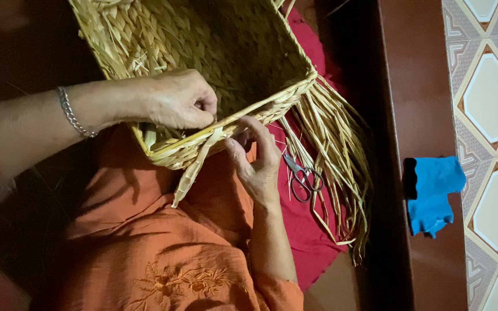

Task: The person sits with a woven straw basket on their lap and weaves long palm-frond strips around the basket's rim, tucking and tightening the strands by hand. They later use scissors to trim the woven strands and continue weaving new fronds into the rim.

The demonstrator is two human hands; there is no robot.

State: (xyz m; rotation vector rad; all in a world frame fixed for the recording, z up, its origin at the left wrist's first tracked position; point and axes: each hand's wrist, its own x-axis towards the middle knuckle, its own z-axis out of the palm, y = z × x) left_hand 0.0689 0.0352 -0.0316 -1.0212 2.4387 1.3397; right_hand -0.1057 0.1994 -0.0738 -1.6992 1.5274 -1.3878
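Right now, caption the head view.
Two hands weave a straw basket rim; scissors lie beside.

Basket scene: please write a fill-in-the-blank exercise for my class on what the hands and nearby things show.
1. Both hands work at the rim of a woven ____ basket.
2. A pair of ____ lies on the red cloth beside the right hand.
3. The left hand has a silver ____ on its wrist.
4. The folded cloth by the tiled floor is ____.

Missing words: straw; scissors; bracelet; blue
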